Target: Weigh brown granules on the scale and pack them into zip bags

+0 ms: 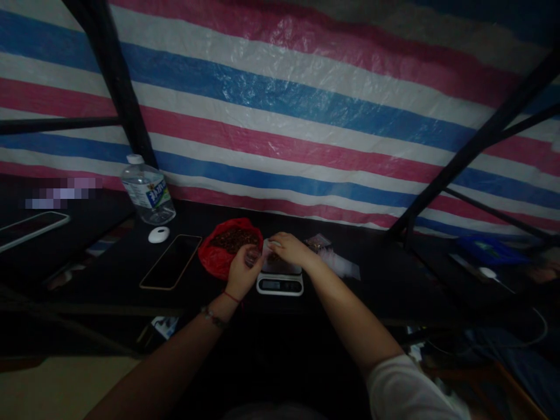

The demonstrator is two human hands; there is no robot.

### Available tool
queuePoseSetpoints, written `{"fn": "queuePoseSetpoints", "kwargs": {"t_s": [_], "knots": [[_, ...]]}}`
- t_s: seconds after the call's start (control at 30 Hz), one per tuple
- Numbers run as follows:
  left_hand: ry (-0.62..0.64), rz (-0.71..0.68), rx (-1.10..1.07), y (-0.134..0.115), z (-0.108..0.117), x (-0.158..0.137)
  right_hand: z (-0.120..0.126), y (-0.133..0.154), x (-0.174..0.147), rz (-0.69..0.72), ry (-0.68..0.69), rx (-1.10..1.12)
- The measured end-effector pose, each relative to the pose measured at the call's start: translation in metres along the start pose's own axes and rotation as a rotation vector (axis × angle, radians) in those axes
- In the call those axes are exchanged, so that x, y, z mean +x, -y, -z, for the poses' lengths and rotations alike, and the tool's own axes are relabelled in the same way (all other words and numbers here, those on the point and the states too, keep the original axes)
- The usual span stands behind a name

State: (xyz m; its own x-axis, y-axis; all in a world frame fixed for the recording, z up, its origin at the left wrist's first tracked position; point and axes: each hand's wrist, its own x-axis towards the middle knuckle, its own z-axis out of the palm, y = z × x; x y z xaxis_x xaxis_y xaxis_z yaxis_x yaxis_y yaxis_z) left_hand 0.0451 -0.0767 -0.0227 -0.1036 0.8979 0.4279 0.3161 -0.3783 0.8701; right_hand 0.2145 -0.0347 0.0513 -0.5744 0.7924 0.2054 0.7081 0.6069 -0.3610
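A white digital scale stands near the table's front edge, with its pan partly under my hands. My left hand is at the scale's left side, thumb and fingers closed round a small clear plastic thing. Over the pan, my right hand has its fingers bent down at small brown pieces; what they pinch is hidden. Just left of the scale lies an open red plastic bag holding many small brown pieces. Right of my right hand are clear plastic bags and a small filled bag.
A phone, a white oval object and a clear plastic bottle are on the left. Another phone lies farther left. Dark metal bars frame the striped sheet behind. A blue object lies far right.
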Motion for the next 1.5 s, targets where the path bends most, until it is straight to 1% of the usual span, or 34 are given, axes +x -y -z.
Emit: {"fn": "queuePoseSetpoints", "kwargs": {"t_s": [0.1,0.2,0.3,0.43,0.6,0.73,0.87,1.13,1.27,1.37,1.43,1.5], "knots": [[-0.010,0.001,0.021,0.001,0.000,0.001,-0.012,-0.014,-0.007,-0.061,0.102,-0.051],[-0.004,-0.001,0.015,0.001,0.000,0.001,-0.022,-0.012,-0.008,-0.026,0.136,-0.044],[0.004,-0.001,0.013,-0.001,0.000,0.001,-0.026,-0.007,-0.003,0.015,0.157,-0.071],[0.013,0.007,0.013,-0.003,0.001,0.001,-0.022,-0.006,0.004,0.028,0.207,-0.160],[0.023,0.012,0.026,-0.003,0.001,0.001,-0.013,-0.013,0.004,-0.008,0.244,-0.271],[0.036,0.007,0.043,-0.003,0.000,0.001,-0.013,-0.018,0.004,0.004,0.225,-0.284],[0.037,-0.004,0.044,-0.004,0.000,0.001,-0.012,-0.020,0.005,0.022,0.251,-0.256],[0.049,-0.003,0.037,-0.004,0.000,0.001,-0.008,-0.014,0.013,-0.029,0.266,-0.307],[0.055,0.006,0.036,-0.002,0.000,0.000,-0.006,-0.016,0.014,-0.032,0.249,-0.269],[0.058,0.004,0.038,-0.001,-0.001,0.000,0.001,-0.014,0.013,-0.034,0.180,-0.155],[0.071,-0.005,0.051,0.001,-0.001,0.000,0.007,-0.006,0.013,-0.002,0.120,-0.036],[0.078,-0.016,0.073,0.002,-0.002,0.000,0.012,0.008,0.013,0.061,0.086,0.063]]}}
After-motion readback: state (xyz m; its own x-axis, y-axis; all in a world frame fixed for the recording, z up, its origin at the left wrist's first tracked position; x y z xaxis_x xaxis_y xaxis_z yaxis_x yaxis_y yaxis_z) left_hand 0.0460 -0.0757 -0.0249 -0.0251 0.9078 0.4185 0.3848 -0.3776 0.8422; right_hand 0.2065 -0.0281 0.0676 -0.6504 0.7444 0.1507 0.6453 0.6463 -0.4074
